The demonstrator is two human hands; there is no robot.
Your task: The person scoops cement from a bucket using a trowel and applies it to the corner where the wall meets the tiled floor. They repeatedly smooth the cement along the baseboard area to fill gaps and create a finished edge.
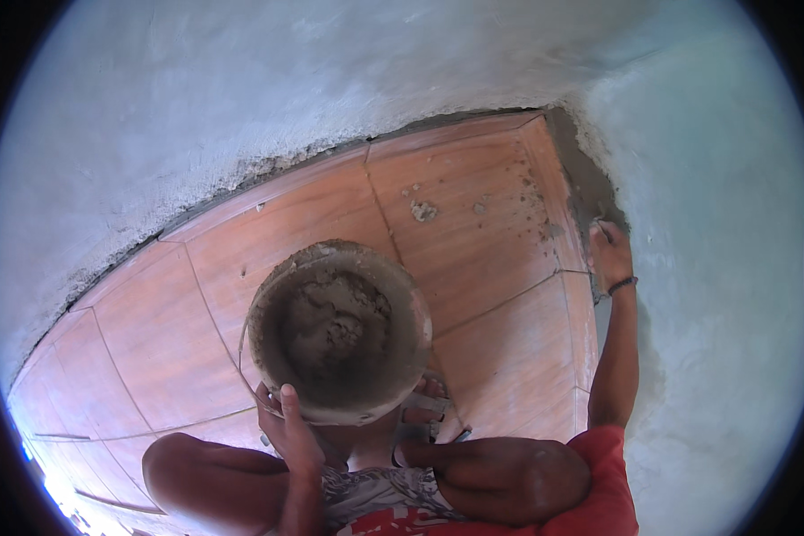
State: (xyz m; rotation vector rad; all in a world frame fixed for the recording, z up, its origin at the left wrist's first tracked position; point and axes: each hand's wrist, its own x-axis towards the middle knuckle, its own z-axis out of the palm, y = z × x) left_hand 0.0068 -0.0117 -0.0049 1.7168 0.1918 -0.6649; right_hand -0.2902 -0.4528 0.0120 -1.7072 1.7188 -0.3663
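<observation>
A round bucket (268,357) crusted with dried mortar stands in front of me, tilted so that its mouth faces up toward me. Wet grey mortar (339,326) lies inside it, with a lump in the middle. My left hand (290,429) grips the near left side of the bucket at its rim, thumb up, near the thin wire handle (241,357). At the right wall my right hand (610,255) is closed against the strip of fresh mortar (585,170) above the skirting tiles (549,170). Whatever it holds is mostly hidden by the fingers.
Orange-brown floor tiles (286,232) run up to plastered walls (330,80) meeting in a corner. Mortar crumbs (422,211) lie on the tiles near that corner. My bent knees (545,478) flank the bucket, and my sandalled foot (424,411) is just behind it.
</observation>
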